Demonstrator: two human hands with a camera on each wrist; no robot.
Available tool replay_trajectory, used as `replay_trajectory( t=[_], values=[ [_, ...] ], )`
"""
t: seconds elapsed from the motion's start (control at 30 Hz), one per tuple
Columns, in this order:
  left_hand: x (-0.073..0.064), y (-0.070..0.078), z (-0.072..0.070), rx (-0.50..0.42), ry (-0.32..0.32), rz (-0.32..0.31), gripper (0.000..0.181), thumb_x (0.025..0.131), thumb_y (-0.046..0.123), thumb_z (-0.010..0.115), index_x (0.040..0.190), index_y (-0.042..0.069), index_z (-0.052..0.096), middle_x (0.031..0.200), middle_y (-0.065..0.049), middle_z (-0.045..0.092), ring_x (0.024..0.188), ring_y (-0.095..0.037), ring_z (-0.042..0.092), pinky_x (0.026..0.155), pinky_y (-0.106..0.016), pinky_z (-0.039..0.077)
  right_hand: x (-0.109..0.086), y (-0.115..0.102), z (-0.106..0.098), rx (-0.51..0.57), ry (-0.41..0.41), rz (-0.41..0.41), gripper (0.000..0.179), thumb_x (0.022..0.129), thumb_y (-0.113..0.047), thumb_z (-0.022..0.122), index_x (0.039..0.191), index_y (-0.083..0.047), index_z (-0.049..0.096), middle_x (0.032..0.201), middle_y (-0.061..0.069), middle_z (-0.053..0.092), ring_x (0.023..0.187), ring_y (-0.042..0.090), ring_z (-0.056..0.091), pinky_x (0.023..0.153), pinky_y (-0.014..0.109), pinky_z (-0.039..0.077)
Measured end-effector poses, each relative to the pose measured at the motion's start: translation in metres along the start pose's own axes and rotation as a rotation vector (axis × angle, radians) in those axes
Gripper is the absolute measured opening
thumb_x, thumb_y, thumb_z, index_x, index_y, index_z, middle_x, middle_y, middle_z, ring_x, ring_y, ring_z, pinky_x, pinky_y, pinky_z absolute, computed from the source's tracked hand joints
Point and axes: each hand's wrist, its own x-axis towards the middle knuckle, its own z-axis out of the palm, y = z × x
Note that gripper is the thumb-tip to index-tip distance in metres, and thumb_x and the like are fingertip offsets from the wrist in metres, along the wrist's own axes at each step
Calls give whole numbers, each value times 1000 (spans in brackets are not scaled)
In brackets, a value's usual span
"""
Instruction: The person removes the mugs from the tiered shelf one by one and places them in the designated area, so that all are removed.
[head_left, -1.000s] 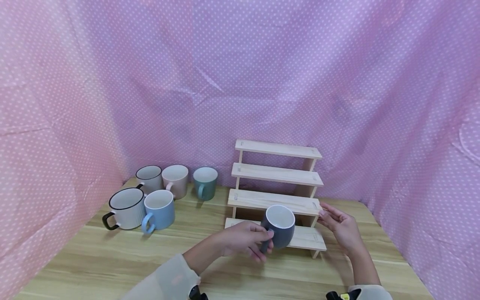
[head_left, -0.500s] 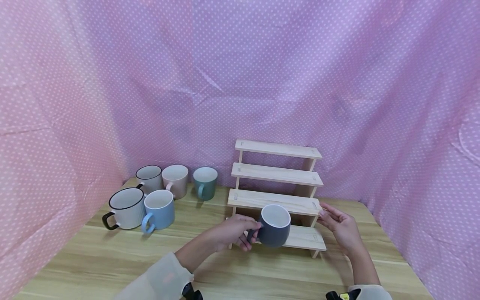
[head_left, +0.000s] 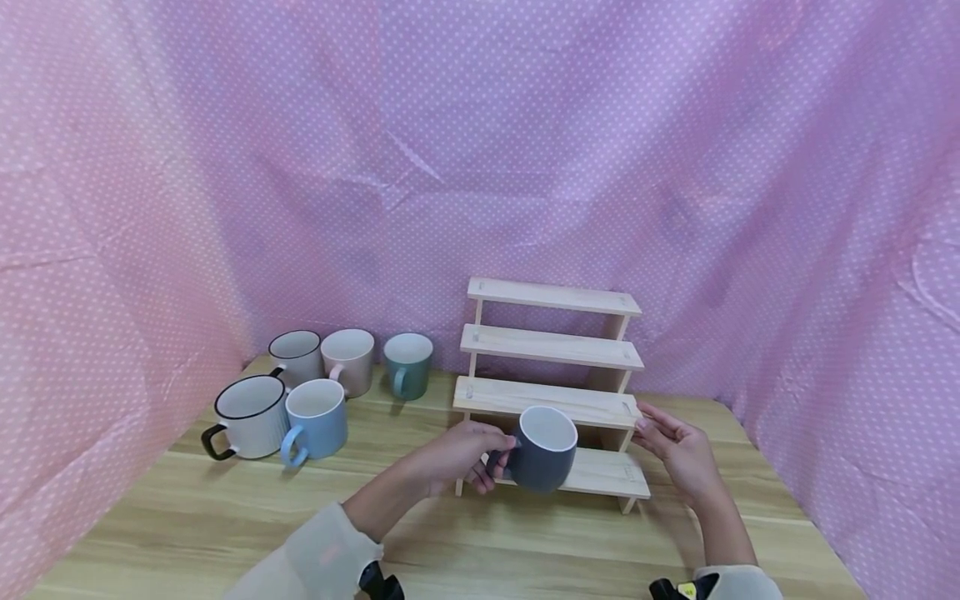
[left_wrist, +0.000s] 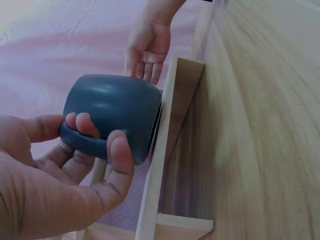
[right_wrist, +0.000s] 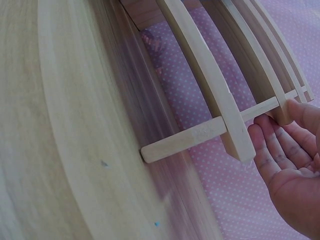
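Note:
My left hand [head_left: 456, 457] grips the handle of a dark grey mug [head_left: 543, 458] with a white inside. Upright, the mug sits over the lowest board of a four-step wooden display stand [head_left: 555, 344]. In the left wrist view its base [left_wrist: 154, 125] is right at that board's face, with thumb and fingers around the handle [left_wrist: 87, 144]. My right hand [head_left: 684, 463] pinches the right end of the stand's second board from the bottom. The right wrist view shows the thumb [right_wrist: 302, 114] on top and the fingers underneath.
Left of the stand are a teal mug [head_left: 408, 371], a pale pink mug [head_left: 354, 367], a light blue mug [head_left: 321, 425] and two white mugs with black rims, one in front [head_left: 258, 429], one behind [head_left: 300, 362]. A pink dotted curtain [head_left: 480, 167] surrounds the wooden table [head_left: 165, 517].
My left hand has shifted the grey mug leftward along the lowest board, mostly in the first half second. The right hand keeps its hold on the stand.

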Motion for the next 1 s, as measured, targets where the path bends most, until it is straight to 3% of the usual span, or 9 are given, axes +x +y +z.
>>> replay_trajectory(
  t=[0.5,1.0],
  values=[
    [-12,9,-18,-34,-15,31,30,103,29,57,84,5,58,75,-2,55,62,-16,58,59,-26,52,-1,0,1,3,-2,1,55,103,-13,64,145,15,43,112,-13,71,98,6,71,93,31,57],
    [-40,18,-58,-53,19,37,29,103,26,55,83,6,58,78,-5,57,67,-18,59,65,-29,55,-1,-2,0,-6,-2,10,56,103,-15,63,146,14,42,110,-15,72,97,7,72,92,28,57]
  ],
)
